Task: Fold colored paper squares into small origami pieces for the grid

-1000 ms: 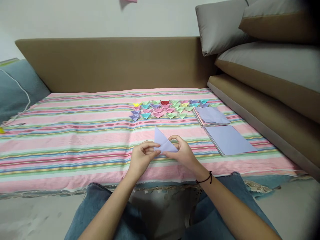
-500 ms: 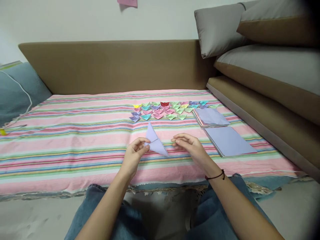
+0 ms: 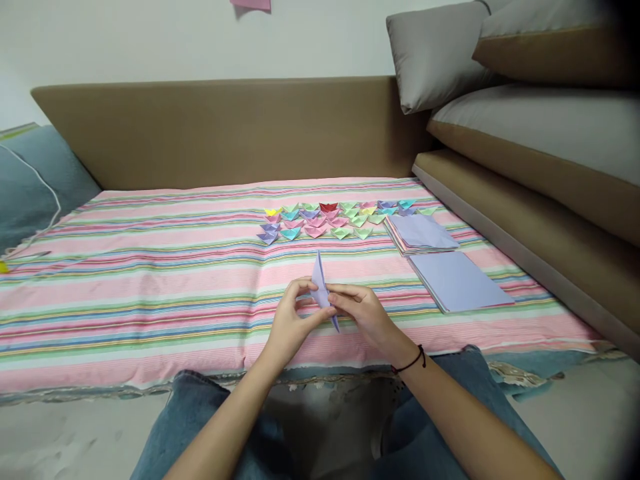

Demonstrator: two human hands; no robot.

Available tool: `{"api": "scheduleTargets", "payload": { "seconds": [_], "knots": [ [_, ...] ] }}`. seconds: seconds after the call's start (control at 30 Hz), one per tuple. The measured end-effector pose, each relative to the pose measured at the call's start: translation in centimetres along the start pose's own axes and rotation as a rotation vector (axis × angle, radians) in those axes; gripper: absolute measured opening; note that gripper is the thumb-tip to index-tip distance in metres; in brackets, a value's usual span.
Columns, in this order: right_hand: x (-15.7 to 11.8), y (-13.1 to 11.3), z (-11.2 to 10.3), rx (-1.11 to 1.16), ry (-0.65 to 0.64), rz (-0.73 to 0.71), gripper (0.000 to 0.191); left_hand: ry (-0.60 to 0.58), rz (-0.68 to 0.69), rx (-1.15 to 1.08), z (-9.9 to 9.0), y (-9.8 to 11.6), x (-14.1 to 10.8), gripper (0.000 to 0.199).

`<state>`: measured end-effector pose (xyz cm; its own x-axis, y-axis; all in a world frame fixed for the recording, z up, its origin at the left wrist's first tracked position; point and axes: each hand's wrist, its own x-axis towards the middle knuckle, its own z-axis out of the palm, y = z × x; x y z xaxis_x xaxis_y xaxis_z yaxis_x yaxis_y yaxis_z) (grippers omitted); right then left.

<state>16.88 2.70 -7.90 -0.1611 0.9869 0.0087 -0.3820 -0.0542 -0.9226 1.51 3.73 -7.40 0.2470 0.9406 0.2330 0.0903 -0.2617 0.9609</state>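
A folded lavender paper [image 3: 319,280] stands on edge between my hands, above the striped cloth. My left hand [image 3: 294,312] pinches it from the left, fingers near its middle and thumb lower down. From the right, the fingertips of my right hand [image 3: 361,311] are closed on the same paper. Beyond it, several small folded paper boats [image 3: 315,231] lie in rows, in pink, green, blue, purple, yellow and red. A stack of lavender paper sheets [image 3: 463,281] lies to the right of my right hand.
A second paper stack [image 3: 423,232] sits behind the first. Grey and brown cushions [image 3: 540,133] are piled at the right. A brown backrest [image 3: 225,133] borders the striped cloth [image 3: 125,287]. A white cable [image 3: 50,190] runs at the far left.
My right hand has moved left and taken hold of the lavender paper. The paper has turned from showing its broad face to nearly edge-on. My left hand has shifted slightly right.
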Motion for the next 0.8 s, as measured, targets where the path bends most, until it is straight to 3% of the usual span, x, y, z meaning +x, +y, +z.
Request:
{"api": "scheduleTargets", "payload": {
  "seconds": [0.27, 0.4, 0.8],
  "knots": [
    [0.05, -0.21, -0.24, -0.050, 0.072, -0.051, 0.033, -0.045, -0.111, -0.229, 0.27, 0.51, -0.05, 0.032],
    [0.04, -0.33, -0.17, -0.117, 0.094, -0.113, 0.033, -0.032, -0.063, -0.193, 0.53, 0.45, -0.18, 0.033],
    [0.08, -0.62, -0.13, -0.041, 0.074, -0.054, 0.033, -0.025, -0.097, -0.246, 0.70, 0.54, -0.03, 0.038]
  ]
}}
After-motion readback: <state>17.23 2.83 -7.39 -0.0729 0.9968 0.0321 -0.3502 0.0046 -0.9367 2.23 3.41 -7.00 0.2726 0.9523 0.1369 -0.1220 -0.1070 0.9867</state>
